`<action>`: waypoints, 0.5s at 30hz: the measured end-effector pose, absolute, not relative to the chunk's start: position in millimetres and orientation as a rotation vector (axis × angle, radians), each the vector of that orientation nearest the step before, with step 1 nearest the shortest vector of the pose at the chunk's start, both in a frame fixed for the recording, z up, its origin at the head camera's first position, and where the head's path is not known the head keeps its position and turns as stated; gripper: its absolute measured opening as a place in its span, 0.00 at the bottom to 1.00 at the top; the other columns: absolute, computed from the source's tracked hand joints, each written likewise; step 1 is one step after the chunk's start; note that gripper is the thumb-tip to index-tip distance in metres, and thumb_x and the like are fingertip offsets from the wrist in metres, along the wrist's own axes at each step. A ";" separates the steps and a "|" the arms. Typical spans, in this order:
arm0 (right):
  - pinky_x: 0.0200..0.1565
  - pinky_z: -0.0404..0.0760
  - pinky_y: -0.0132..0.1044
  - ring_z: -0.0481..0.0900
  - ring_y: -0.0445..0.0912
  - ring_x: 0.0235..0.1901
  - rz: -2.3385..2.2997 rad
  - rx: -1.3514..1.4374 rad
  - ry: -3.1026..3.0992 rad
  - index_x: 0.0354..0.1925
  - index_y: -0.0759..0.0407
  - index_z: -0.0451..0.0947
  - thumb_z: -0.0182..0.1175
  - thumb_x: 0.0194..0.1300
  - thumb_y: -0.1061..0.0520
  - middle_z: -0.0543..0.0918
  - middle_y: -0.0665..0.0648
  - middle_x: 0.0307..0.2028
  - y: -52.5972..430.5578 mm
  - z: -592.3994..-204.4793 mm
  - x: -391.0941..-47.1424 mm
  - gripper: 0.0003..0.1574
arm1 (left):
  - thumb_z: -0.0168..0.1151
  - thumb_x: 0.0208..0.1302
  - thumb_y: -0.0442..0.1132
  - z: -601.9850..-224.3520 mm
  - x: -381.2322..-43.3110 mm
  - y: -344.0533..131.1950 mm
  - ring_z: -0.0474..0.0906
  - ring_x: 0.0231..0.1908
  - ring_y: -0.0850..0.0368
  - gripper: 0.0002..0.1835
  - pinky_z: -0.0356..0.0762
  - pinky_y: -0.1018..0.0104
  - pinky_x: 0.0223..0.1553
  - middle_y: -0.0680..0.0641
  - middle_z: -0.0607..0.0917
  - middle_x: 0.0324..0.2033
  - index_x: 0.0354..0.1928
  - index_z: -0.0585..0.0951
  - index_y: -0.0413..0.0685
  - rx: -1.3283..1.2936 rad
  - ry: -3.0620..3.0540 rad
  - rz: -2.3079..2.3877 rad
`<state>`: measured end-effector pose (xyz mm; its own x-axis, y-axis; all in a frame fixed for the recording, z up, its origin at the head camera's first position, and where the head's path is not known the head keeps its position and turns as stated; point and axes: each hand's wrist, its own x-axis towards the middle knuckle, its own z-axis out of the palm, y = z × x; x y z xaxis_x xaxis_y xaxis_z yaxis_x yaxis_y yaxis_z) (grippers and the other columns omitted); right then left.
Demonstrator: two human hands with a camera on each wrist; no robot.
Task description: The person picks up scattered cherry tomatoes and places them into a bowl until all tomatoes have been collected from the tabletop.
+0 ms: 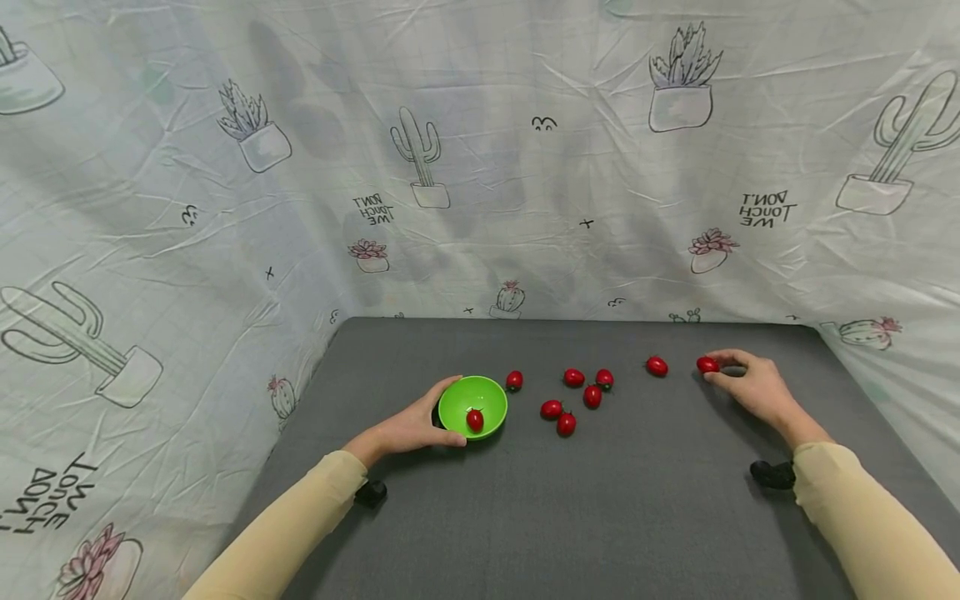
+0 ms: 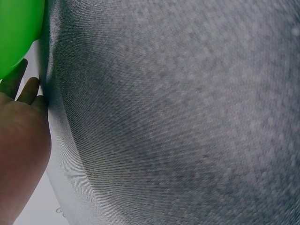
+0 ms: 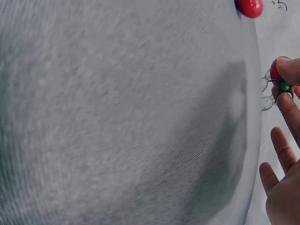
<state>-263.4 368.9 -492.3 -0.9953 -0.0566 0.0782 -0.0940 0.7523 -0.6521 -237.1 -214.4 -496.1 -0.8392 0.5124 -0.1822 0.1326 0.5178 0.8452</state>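
Note:
A bright green bowl (image 1: pixel 448 409) stands on the dark grey table with one cherry tomato (image 1: pixel 475 420) inside. My left hand (image 1: pixel 411 427) grips the bowl from its left side, thumb at the near rim and fingers round the far side. In the left wrist view the fingers (image 2: pixel 29 91) lie against the green wall. Over at the right, my right hand (image 1: pixel 752 388) pinches a cherry tomato (image 1: pixel 707 365) between thumb and fingertips. The right wrist view shows this tomato (image 3: pixel 276 70) with its green stem end, held off the table.
Several cherry tomatoes lie loose between the hands: one (image 1: pixel 513 381) close to the bowl, a cluster around the middle (image 1: pixel 592 397), and one (image 1: pixel 657 367) left of my right hand. A grey cloth covers the table (image 1: pixel 600 517). Behind it hangs a white curtain (image 1: pixel 480 100) with cactus drawings.

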 end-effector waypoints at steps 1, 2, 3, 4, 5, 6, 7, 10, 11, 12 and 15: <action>0.48 0.71 0.60 0.70 0.69 0.60 1.086 0.129 -2.887 0.64 0.67 0.74 0.61 0.75 0.43 0.78 0.73 0.58 367.7 -491.1 -263.7 0.33 | 0.78 0.57 0.54 -496.1 -236.9 -214.4 0.61 0.70 0.52 0.59 0.60 0.48 0.67 0.48 0.59 0.75 0.82 0.48 0.60 0.530 2.353 1.257; 0.49 0.71 0.61 0.70 0.69 0.61 1.094 0.133 -2.883 0.64 0.67 0.74 0.61 0.75 0.42 0.77 0.73 0.58 366.3 -490.0 -264.1 0.34 | 0.78 0.58 0.54 -496.2 -236.9 -214.3 0.61 0.70 0.52 0.59 0.60 0.47 0.67 0.48 0.59 0.75 0.82 0.48 0.60 0.532 2.356 1.254; 0.51 0.70 0.64 0.69 0.69 0.61 1.105 0.137 -2.879 0.64 0.67 0.74 0.61 0.75 0.42 0.77 0.73 0.58 364.7 -488.8 -264.5 0.34 | 0.78 0.58 0.54 -495.9 -236.7 -214.1 0.61 0.70 0.52 0.59 0.60 0.48 0.67 0.48 0.59 0.75 0.82 0.48 0.60 0.531 2.360 1.250; 0.52 0.68 0.66 0.68 0.69 0.62 1.120 0.146 -2.873 0.64 0.67 0.74 0.61 0.75 0.42 0.77 0.73 0.59 362.8 -487.2 -264.8 0.34 | 0.78 0.58 0.54 -495.4 -236.5 -214.0 0.61 0.70 0.52 0.59 0.61 0.48 0.67 0.48 0.59 0.75 0.82 0.48 0.60 0.532 2.363 1.247; 0.54 0.67 0.67 0.68 0.70 0.62 1.133 0.155 -2.868 0.64 0.67 0.74 0.61 0.75 0.43 0.77 0.74 0.59 360.5 -485.3 -264.8 0.34 | 0.78 0.58 0.54 -494.9 -236.2 -213.9 0.62 0.70 0.52 0.59 0.61 0.48 0.67 0.48 0.59 0.75 0.82 0.48 0.61 0.532 2.366 1.245; 0.55 0.66 0.69 0.67 0.70 0.63 1.144 0.165 -2.861 0.64 0.67 0.74 0.62 0.75 0.43 0.77 0.73 0.59 358.2 -483.3 -264.9 0.34 | 0.78 0.57 0.54 -494.6 -236.1 -213.8 0.62 0.70 0.52 0.59 0.61 0.48 0.67 0.48 0.59 0.75 0.82 0.48 0.61 0.533 2.370 1.242; 0.56 0.65 0.69 0.67 0.70 0.63 1.155 0.179 -2.852 0.64 0.67 0.74 0.62 0.74 0.44 0.77 0.73 0.59 355.6 -481.3 -264.9 0.33 | 0.78 0.57 0.54 -494.3 -236.1 -213.6 0.62 0.70 0.52 0.59 0.61 0.48 0.67 0.48 0.59 0.75 0.82 0.48 0.61 0.532 2.374 1.239; 0.57 0.63 0.70 0.66 0.70 0.65 1.196 0.209 -2.839 0.64 0.66 0.74 0.63 0.74 0.45 0.77 0.73 0.60 347.2 -474.9 -264.6 0.32 | 0.78 0.57 0.54 -494.3 -236.2 -213.4 0.62 0.70 0.52 0.60 0.61 0.47 0.67 0.48 0.59 0.75 0.82 0.48 0.59 0.538 2.377 1.238; 0.58 0.63 0.71 0.65 0.70 0.65 1.204 0.214 -2.839 0.64 0.65 0.74 0.63 0.74 0.45 0.77 0.72 0.60 344.2 -473.0 -264.6 0.32 | 0.78 0.57 0.54 -494.6 -236.3 -213.4 0.62 0.70 0.52 0.60 0.62 0.47 0.67 0.48 0.60 0.75 0.82 0.48 0.59 0.540 2.375 1.240; 0.58 0.62 0.71 0.64 0.70 0.66 1.209 0.218 -2.842 0.65 0.64 0.74 0.63 0.74 0.44 0.76 0.71 0.61 341.0 -471.1 -264.5 0.32 | 0.78 0.57 0.54 -494.9 -236.4 -213.4 0.62 0.69 0.52 0.60 0.62 0.47 0.66 0.48 0.60 0.75 0.82 0.48 0.59 0.543 2.374 1.242; 0.59 0.60 0.71 0.61 0.70 0.68 1.232 0.232 -2.846 0.66 0.61 0.74 0.62 0.74 0.43 0.75 0.70 0.61 330.8 -466.5 -264.3 0.32 | 0.78 0.58 0.53 -495.3 -236.9 -213.5 0.63 0.69 0.52 0.59 0.62 0.48 0.66 0.48 0.60 0.74 0.82 0.48 0.57 0.552 2.367 1.251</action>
